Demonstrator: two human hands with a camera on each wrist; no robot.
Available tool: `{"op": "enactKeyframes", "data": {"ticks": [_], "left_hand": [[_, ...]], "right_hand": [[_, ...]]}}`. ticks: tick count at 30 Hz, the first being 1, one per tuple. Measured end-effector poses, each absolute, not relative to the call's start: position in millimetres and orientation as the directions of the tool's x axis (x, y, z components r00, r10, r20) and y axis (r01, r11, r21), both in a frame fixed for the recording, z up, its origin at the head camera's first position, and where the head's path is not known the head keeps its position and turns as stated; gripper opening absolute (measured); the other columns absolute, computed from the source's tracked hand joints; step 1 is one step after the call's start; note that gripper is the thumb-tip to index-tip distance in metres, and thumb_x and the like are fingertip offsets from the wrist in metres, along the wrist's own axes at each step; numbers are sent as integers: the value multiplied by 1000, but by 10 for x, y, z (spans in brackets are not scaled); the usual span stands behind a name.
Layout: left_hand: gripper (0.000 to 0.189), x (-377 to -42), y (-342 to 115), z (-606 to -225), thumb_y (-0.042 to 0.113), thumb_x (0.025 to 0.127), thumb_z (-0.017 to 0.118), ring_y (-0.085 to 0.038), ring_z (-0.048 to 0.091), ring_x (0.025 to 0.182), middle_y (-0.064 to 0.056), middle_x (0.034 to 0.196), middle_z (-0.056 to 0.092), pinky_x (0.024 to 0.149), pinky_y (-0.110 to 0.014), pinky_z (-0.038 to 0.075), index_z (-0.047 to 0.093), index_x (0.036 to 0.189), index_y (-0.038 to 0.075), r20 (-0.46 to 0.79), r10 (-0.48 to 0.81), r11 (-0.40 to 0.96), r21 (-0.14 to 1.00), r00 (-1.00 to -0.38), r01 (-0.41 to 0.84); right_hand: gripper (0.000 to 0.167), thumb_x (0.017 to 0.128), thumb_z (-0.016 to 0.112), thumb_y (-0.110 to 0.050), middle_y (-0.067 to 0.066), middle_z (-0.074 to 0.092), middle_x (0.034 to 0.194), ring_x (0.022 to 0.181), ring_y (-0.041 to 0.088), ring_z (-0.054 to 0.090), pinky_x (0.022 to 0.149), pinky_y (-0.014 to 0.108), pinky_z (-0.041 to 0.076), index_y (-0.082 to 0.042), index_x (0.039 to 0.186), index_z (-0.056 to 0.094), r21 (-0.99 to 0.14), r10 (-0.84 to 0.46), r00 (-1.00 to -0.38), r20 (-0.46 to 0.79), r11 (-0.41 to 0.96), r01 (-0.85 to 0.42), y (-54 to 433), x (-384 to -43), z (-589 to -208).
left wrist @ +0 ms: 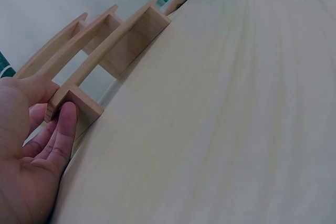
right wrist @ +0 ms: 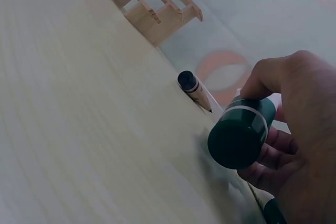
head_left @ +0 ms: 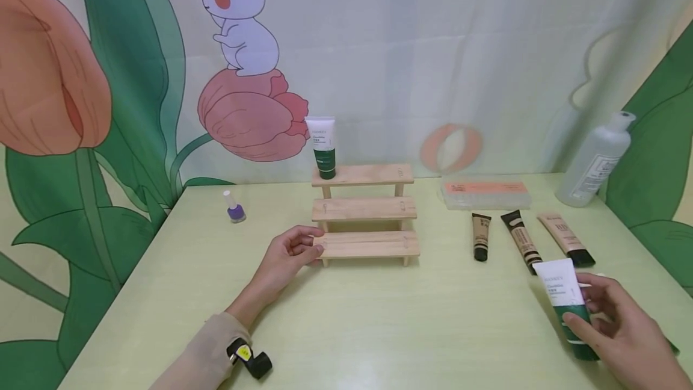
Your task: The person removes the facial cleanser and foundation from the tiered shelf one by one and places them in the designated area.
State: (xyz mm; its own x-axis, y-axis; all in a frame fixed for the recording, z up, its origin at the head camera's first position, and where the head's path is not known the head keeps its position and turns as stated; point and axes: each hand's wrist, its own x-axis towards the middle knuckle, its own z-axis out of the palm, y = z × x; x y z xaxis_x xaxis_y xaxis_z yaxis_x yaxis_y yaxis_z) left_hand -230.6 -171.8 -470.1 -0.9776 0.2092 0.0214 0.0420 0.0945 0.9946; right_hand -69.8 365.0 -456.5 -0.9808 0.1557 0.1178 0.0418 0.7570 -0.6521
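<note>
My left hand [head_left: 286,259] pinches the left end of the lowest step of a three-tier wooden display rack [head_left: 368,244]. In the left wrist view, the thumb lies over that step's end [left wrist: 56,100] and fingers reach beneath it. On the rack's top tier, at the left, a white and green squeeze tube [head_left: 323,148] stands upright on its cap. At the right, my right hand [head_left: 622,321] holds a similar tube [head_left: 565,306] above the table, thumb in front. Its green cap [right wrist: 236,145] points toward the right wrist camera.
Three smaller cosmetic tubes [head_left: 480,236] lie right of the rack. Behind them sits a clear plastic box [head_left: 484,194] with an orange label. A translucent bottle [head_left: 595,161] stands at the back right. Purple nail polish [head_left: 235,209] is at the left. A printed curtain [head_left: 368,47] hangs behind.
</note>
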Motion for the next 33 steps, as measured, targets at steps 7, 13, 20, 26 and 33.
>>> {"op": "enactKeyframes", "data": {"ticks": [7,13,20,26,33], "left_hand": [[32,-2313,-1716,-4715,3,105,76,-20,69,95,-10,110,64,88,-31,69,73,137,4,27,211,100,994,-977,49],[32,-2312,-1705,-4706,2,105,76,-21,69,94,-10,110,64,88,-32,69,73,136,5,27,213,94,994,-977,48],[32,-2307,-1708,-4697,1,105,76,-20,68,94,-10,110,64,88,-32,69,73,136,4,29,212,88,995,-977,48],[31,-2296,-1717,-4694,1,105,76,-19,69,93,-10,110,64,88,-31,69,73,136,3,26,209,88,995,-978,46],[31,-2299,-1725,-4703,3,105,76,-18,69,94,-10,110,64,88,-31,69,73,136,4,21,211,98,994,-977,43]], "right_hand": [[70,104,83,-28,17,61,122,86,2,51,61,20,46,-1,157,47,-600,152,-986,69,796,81,3621,-716,-4546],[73,100,87,-35,10,63,114,83,2,50,62,21,45,0,154,52,-557,131,-990,51,827,80,3623,-715,-4551],[76,96,90,-32,9,66,113,81,-1,52,60,21,45,0,154,54,-512,94,-993,71,858,45,3639,-728,-4574],[74,95,92,-24,12,69,114,80,-7,53,59,19,50,3,152,55,-528,92,-986,137,849,6,3667,-707,-4579],[82,100,86,-24,25,61,126,83,10,53,56,20,44,7,162,42,-536,225,-964,144,836,115,3679,-707,-4417]]}}
